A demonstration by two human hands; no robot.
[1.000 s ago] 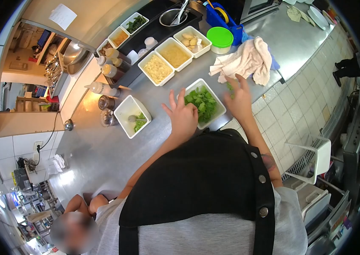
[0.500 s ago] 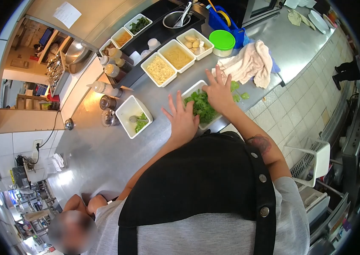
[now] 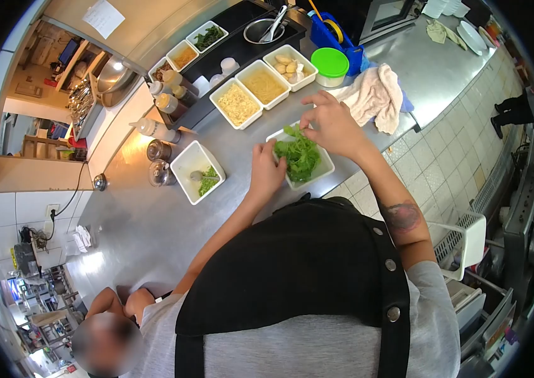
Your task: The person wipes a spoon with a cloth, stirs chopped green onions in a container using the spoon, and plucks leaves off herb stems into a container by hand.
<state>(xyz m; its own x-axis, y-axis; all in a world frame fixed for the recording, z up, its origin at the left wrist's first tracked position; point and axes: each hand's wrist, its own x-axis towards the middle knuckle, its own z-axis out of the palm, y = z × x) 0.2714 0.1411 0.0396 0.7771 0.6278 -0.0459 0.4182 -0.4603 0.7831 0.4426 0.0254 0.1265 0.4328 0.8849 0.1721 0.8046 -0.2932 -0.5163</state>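
Note:
A white tub (image 3: pixel 325 167) of leafy green herbs (image 3: pixel 298 156), possibly coriander, stands near the counter's front edge. My left hand (image 3: pixel 268 169) is at the tub's left side, its fingers bent and closed against the herbs. Over the right side is my right hand (image 3: pixel 333 128), thumb and index finger curled into a pinch at the top leaves. To the left is another white tub (image 3: pixel 185 160) with chopped greens and a spoon in it.
Behind stand white tubs of chopped pale food (image 3: pixel 237 105), pale strips (image 3: pixel 264 85) and yellowish pieces (image 3: pixel 291 65). A green-lidded tub (image 3: pixel 330 63) and a cloth (image 3: pixel 374 101) lie to the right. Bottles (image 3: pixel 153 129) and jars line the left. Another person (image 3: pixel 112 309) is at lower left.
Both hands went from spread fingers to curled ones. My right hand has lifted slightly and moved right. The herbs look more heaped, and loose leaves beside the tub no longer show.

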